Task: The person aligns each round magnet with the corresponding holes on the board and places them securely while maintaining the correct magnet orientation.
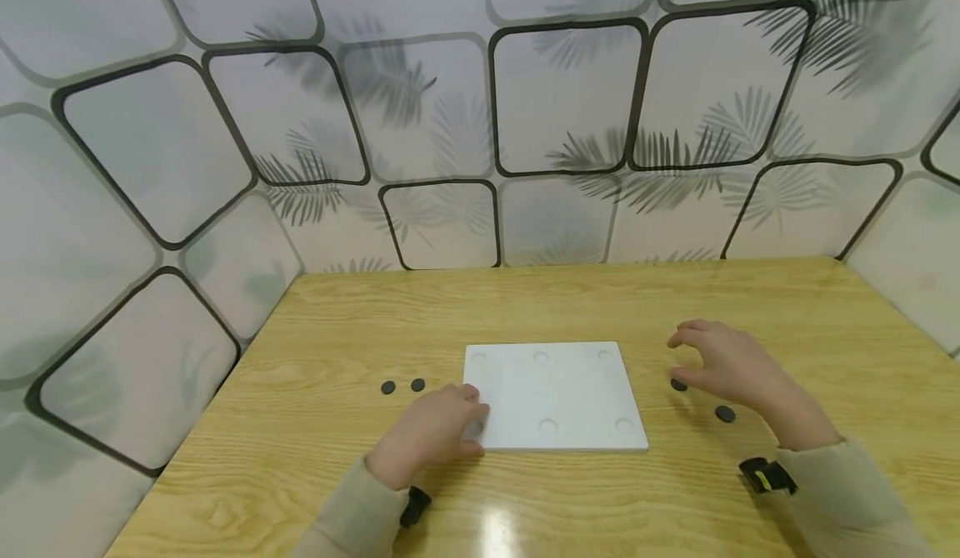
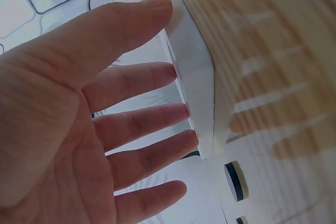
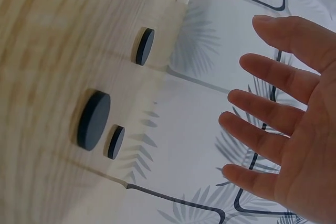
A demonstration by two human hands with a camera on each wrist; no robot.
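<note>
A white board point(image 1: 555, 396) with shallow round recesses lies flat in the middle of the wooden table point(image 1: 525, 308). My left hand point(image 1: 471, 412) rests at its near left corner. In the left wrist view the straight fingers point(image 2: 157, 116) touch the board's edge point(image 2: 202, 82). My right hand point(image 1: 675, 358) hovers open, fingers spread, just right of the board, over two black discs point(image 1: 678, 385) point(image 1: 724, 414). In the right wrist view the spread fingers point(image 3: 252, 129) stay clear of three discs, the largest point(image 3: 94, 120) nearest. Neither hand holds anything.
Two more black discs point(image 1: 387, 387) point(image 1: 417, 385) lie left of the board, one showing in the left wrist view point(image 2: 236, 181). Patterned walls point(image 1: 450, 125) close in the table at the back and both sides.
</note>
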